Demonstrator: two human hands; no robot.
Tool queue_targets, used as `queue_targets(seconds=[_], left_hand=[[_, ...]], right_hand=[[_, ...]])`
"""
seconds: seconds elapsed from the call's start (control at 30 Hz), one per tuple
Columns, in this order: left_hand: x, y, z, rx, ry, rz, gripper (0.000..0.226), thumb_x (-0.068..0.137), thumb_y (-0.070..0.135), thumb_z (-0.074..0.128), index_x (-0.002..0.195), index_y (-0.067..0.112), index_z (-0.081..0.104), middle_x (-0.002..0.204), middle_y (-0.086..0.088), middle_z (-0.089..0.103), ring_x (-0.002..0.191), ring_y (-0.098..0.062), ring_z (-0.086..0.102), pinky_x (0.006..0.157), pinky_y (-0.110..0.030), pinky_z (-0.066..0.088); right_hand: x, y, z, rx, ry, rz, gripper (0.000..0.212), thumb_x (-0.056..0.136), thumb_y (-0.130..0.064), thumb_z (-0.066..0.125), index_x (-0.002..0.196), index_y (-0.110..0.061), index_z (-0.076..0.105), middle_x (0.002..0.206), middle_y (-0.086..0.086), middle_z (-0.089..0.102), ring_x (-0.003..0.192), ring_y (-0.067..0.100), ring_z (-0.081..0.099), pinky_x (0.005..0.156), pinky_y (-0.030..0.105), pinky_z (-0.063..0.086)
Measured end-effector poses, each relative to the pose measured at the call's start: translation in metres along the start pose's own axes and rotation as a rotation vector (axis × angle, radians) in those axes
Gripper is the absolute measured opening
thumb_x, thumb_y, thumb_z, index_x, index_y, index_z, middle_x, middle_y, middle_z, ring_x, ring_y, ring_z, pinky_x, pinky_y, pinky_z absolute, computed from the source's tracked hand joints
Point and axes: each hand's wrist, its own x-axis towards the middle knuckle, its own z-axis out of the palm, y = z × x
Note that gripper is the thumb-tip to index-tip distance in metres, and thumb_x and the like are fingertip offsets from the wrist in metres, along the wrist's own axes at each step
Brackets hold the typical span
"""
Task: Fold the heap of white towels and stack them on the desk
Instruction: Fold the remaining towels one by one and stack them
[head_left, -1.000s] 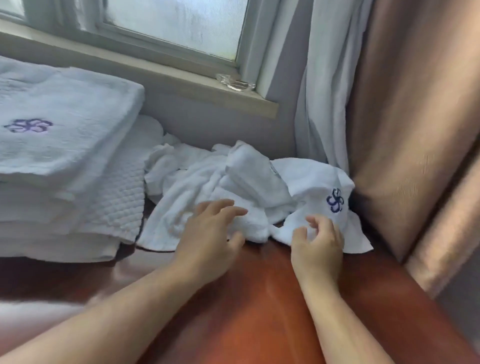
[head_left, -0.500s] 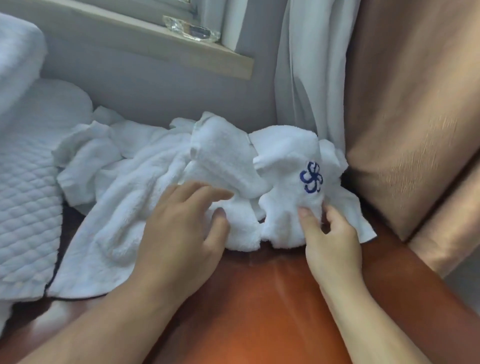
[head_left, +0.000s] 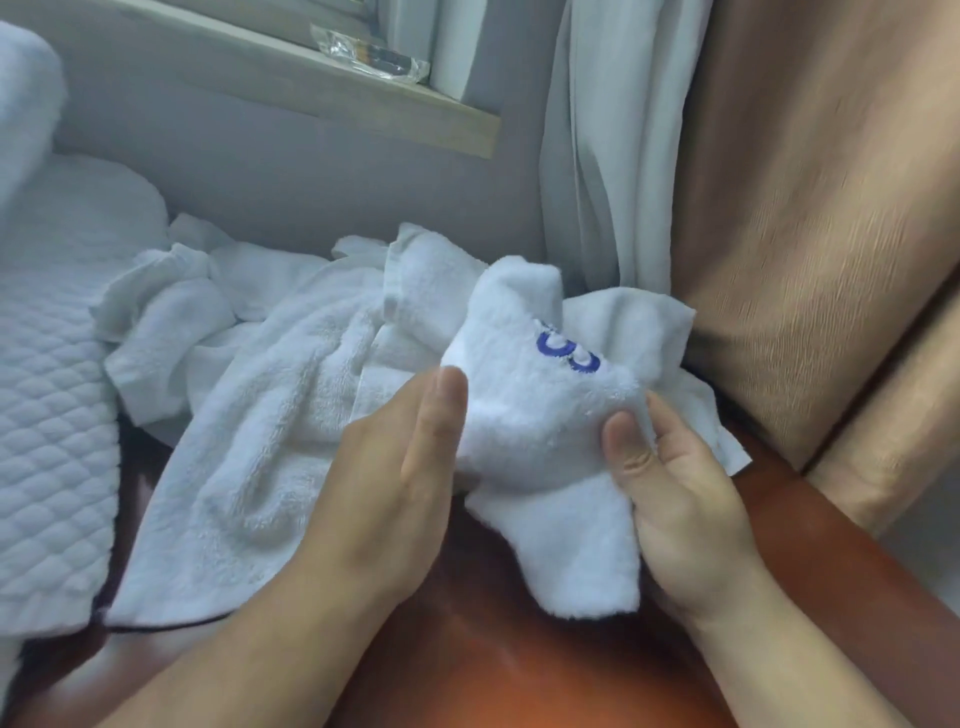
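Red-brown desk (head_left: 519, 670) under a windowsill (head_left: 332, 98). Pinched by right hand (head_left: 675, 499), thumb on top, and braced by flat left hand (head_left: 384, 467) at 9 o'clock: small white towel (head_left: 530, 415), bunched at centre over the desk. Soft, light, limp; probably best gripped at two corners. Drooping toward 6 o'clock, long axis unclear while crumpled

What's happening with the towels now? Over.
Status: right hand pinches logo towel, left hand flat against it. Rest of heap unfolded behind. Nothing blocking.
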Motion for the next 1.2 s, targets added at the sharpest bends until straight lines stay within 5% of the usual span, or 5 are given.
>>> queue_targets(seconds=[0.17,0.43,0.77,1.0,1.2], left_hand=[[0.009,0.000,-0.013,-0.295,-0.226,-0.146,0.047,0.087,0.065,0.058,0.103,0.024,0.073,0.101,-0.003,0.077,0.097,-0.022,0.074,0.090,-0.040,0.055],[0.015,-0.006,-0.014,-0.328,-0.090,-0.119,0.033,0.094,0.034,0.056,0.127,0.032,0.059,0.118,0.005,0.073,0.113,-0.019,0.068,0.100,-0.051,0.049],[0.004,0.002,-0.020,-0.208,-0.049,-0.099,0.021,0.092,0.046,0.060,0.105,0.034,0.072,0.101,0.002,0.077,0.092,-0.019,0.075,0.070,-0.026,0.057],[-0.021,0.042,-0.042,-0.512,0.137,-0.572,0.030,0.093,0.038,0.062,0.102,0.014,0.077,0.100,-0.012,0.077,0.091,-0.030,0.075,0.076,-0.043,0.062],[-0.051,0.126,-0.066,-0.906,0.123,-0.393,0.051,0.101,0.033,0.048,0.137,-0.002,0.057,0.128,-0.010,0.062,0.113,-0.021,0.059,0.093,-0.031,0.052]], right_hand=[[-0.008,-0.009,0.009,-0.067,-0.184,0.133,0.057,0.078,-0.064,0.073,0.113,-0.019,0.071,0.114,0.016,0.072,0.110,0.038,0.068,0.088,0.053,0.057],[0.006,0.004,-0.010,-0.371,0.413,-0.148,0.040,0.083,-0.071,0.056,0.117,-0.050,0.057,0.126,-0.007,0.064,0.107,0.009,0.066,0.093,0.036,0.054],[0.008,0.027,-0.011,-0.322,0.086,0.067,0.047,0.083,-0.077,0.048,0.126,-0.060,0.056,0.084,-0.020,0.063,0.076,-0.004,0.059,0.069,0.015,0.050],[0.002,0.021,-0.012,-0.213,-0.033,0.028,0.048,0.085,-0.018,0.054,0.120,-0.049,0.064,0.127,-0.008,0.069,0.120,0.014,0.063,0.095,0.030,0.053],[-0.038,0.008,0.003,-0.780,-0.247,-0.128,0.106,0.074,-0.024,0.065,0.149,-0.066,0.002,0.164,-0.029,0.002,0.152,-0.004,0.003,0.124,0.033,0.013]])
